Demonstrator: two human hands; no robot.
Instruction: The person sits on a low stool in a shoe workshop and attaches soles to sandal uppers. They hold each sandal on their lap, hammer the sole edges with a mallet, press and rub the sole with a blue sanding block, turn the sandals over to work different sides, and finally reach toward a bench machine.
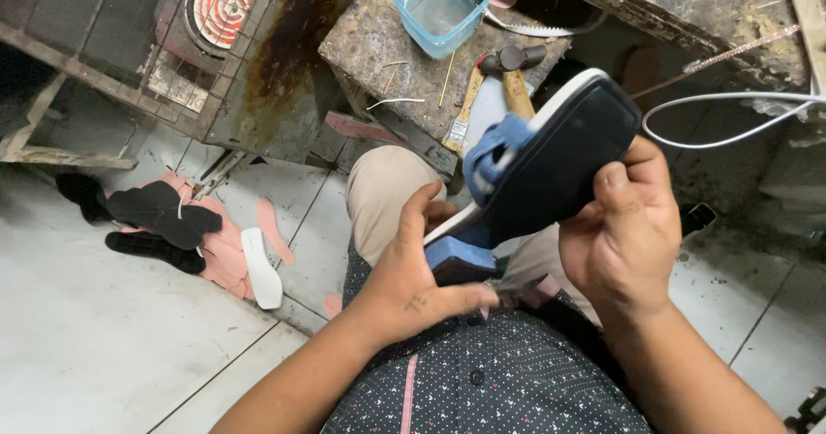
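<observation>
**Sandal held in both hands above the lap**

Sandal (pixel 559 163) sits tilted at the centre of the view, its dark sole facing up, white edge along the rim and a blue strap (pixel 490 160) bunched at its 9 o'clock side. The right hand (pixel 624 236) is clamped on the sandal's lower right edge, thumb pressed flat on the sole. The left hand (pixel 413 275) closes on the sandal's lower end from 7 o'clock, fingers curled around a blue block (pixel 460 258) there; whether that block is the heel or a separate piece is hard to tell.

At 12 o'clock from the sandal a worn surface (pixel 379 47) carries a clear blue plastic tub (pixel 440 6), and a hammer (pixel 512 77) and a brush (pixel 465 107) lean against its edge. A round heating coil (pixel 225 4) glows at 11 o'clock in a rusty stand. A white cable (pixel 731 111) loops at 3 o'clock. On the tiled floor (pixel 103 331) at 9 o'clock lie black soles (pixel 159 210), pink cut-outs (pixel 228 249) and a white insole (pixel 261 266), heaped together and touching.
</observation>
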